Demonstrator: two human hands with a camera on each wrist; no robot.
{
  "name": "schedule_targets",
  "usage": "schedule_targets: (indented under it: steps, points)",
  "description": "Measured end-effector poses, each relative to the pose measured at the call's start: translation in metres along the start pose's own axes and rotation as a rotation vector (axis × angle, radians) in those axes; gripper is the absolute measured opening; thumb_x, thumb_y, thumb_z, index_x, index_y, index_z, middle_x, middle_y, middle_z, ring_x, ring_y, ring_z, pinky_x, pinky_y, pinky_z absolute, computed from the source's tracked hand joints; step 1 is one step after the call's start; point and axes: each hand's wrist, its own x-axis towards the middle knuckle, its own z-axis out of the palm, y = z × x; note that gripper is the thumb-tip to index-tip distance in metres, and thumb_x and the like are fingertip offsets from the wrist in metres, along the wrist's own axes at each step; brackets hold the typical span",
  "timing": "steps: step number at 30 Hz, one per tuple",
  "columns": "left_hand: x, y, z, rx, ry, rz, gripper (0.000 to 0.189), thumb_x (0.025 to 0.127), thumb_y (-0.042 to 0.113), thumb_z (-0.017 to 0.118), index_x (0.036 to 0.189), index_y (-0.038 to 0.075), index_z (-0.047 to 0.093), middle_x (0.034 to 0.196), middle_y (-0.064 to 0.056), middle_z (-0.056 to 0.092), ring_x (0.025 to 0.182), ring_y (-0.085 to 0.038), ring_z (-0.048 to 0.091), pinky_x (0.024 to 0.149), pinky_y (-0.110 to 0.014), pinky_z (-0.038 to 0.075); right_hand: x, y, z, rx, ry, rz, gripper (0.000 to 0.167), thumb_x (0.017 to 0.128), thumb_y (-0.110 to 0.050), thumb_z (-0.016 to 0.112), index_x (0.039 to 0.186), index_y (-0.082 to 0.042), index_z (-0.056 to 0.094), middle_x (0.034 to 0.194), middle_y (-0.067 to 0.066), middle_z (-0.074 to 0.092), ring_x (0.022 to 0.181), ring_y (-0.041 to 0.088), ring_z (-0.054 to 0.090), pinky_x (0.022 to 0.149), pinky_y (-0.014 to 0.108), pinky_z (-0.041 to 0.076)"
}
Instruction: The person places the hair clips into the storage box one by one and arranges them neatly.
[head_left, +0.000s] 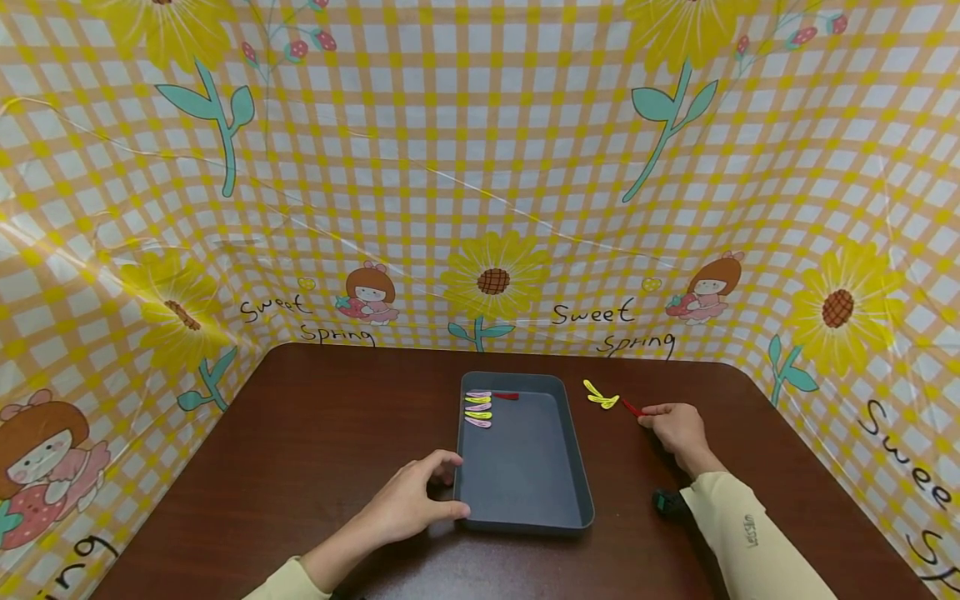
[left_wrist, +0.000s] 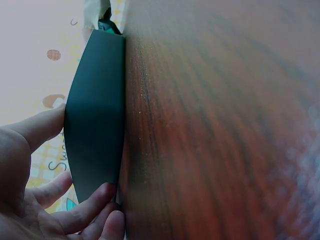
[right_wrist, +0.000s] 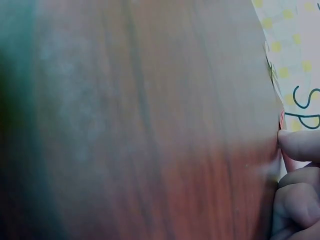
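My left hand [head_left: 412,498] grips the near left corner of a dark grey baking tray [head_left: 517,475], its thumb and fingers at the rim and outer wall. Inside the tray, along its far left side, lies a column of several pink and yellow hair clips [head_left: 478,414]. One red hair clip [head_left: 506,397] lies just right of the top of that column. To the right of the tray, my right hand [head_left: 678,429] pinches another red hair clip [head_left: 632,407] by its near end, low over the table. Its tip is close to a few loose yellow hair clips [head_left: 602,401].
The brown wooden table [head_left: 337,417] carries everything. A checked cloth [head_left: 480,167] with sunflowers hangs behind it and on both sides. A dark wrist device [head_left: 666,502] sits at the right sleeve.
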Motion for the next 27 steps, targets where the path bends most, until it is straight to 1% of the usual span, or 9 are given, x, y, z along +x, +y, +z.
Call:
schedule_targets:
  steps: [6,9,10,12,14,16,18,21,27]
  points:
    - [0.002,-0.002,0.0,0.012,0.002,0.011,0.061,0.083,0.041,0.082,0.133,0.017,0.058,0.11,0.002,0.064,0.109,-0.022,0.059,0.092,-0.048,0.047,0.0,-0.001,0.0,0.001,-0.006,-0.008,0.043,0.094,-0.022,0.07,0.126,0.005,0.064,0.075,-0.001,0.057,0.047,0.012,0.036,0.046,0.028,0.034]
    - [0.002,-0.002,0.001,0.014,0.002,0.012,0.061,0.083,0.041,0.082,0.133,0.017,0.058,0.11,0.002,0.064,0.109,-0.021,0.059,0.092,-0.048,0.047,0.001,-0.002,-0.001,0.002,-0.018,-0.021,0.045,0.094,-0.021,0.07,0.13,0.005,0.063,0.08,0.001,0.058,0.047,0.011,0.036,0.046,0.028,0.035]
    - [0.002,-0.002,0.0,0.014,0.002,0.011,0.061,0.083,0.041,0.082,0.133,0.017,0.058,0.11,0.002,0.064,0.109,-0.021,0.059,0.092,-0.048,0.047,0.002,-0.002,-0.001,0.001,-0.023,-0.021,0.045,0.094,-0.021,0.07,0.13,0.004,0.063,0.079,0.001,0.057,0.047,0.011,0.035,0.046,0.027,0.034]
    - [0.002,-0.002,0.0,0.013,0.001,0.01,0.061,0.083,0.041,0.082,0.133,0.017,0.058,0.11,0.002,0.064,0.109,-0.022,0.059,0.092,-0.048,0.047,0.003,-0.003,-0.002,0.003,-0.039,-0.024,0.044,0.094,-0.019,0.069,0.131,0.004,0.062,0.07,-0.002,0.054,0.045,0.01,0.034,0.045,0.027,0.034]
    - [0.002,-0.002,0.0,0.011,0.001,0.009,0.061,0.083,0.041,0.082,0.133,0.017,0.058,0.11,0.002,0.064,0.109,-0.022,0.059,0.092,-0.048,0.047,0.003,-0.004,-0.002,0.006,-0.053,-0.025,0.042,0.095,-0.018,0.068,0.131,0.004,0.063,0.061,-0.006,0.048,0.044,0.009,0.032,0.044,0.027,0.033]
    - [0.001,-0.001,0.0,0.008,-0.001,0.009,0.061,0.083,0.041,0.082,0.133,0.017,0.058,0.11,0.001,0.064,0.109,-0.022,0.059,0.092,-0.048,0.047,0.003,-0.004,-0.003,0.01,-0.065,-0.026,0.04,0.095,-0.016,0.066,0.129,0.004,0.063,0.056,-0.008,0.044,0.043,0.009,0.031,0.043,0.027,0.032]
    - [0.001,-0.001,0.0,0.007,-0.001,0.008,0.061,0.083,0.042,0.082,0.134,0.017,0.058,0.11,0.001,0.064,0.109,-0.022,0.058,0.091,-0.047,0.047,0.003,-0.004,-0.004,0.014,-0.076,-0.035,0.038,0.096,-0.015,0.065,0.128,0.005,0.064,0.055,-0.007,0.044,0.043,0.009,0.031,0.043,0.027,0.032]
    - [0.001,-0.002,0.001,0.006,-0.003,0.006,0.061,0.083,0.042,0.082,0.134,0.018,0.058,0.11,0.002,0.064,0.109,-0.022,0.058,0.091,-0.047,0.047,0.002,-0.003,-0.005,0.029,-0.094,-0.042,0.038,0.096,-0.014,0.065,0.129,0.006,0.063,0.06,-0.006,0.05,0.044,0.009,0.031,0.043,0.027,0.032]
    - [0.001,-0.004,0.002,0.013,0.001,0.008,0.06,0.083,0.043,0.082,0.133,0.018,0.058,0.109,0.003,0.063,0.108,-0.022,0.057,0.09,-0.047,0.047,0.001,-0.002,-0.011,0.105,-0.157,-0.028,0.048,0.096,-0.011,0.064,0.139,0.008,0.053,0.052,-0.011,0.04,0.043,0.007,0.028,0.044,0.025,0.031]
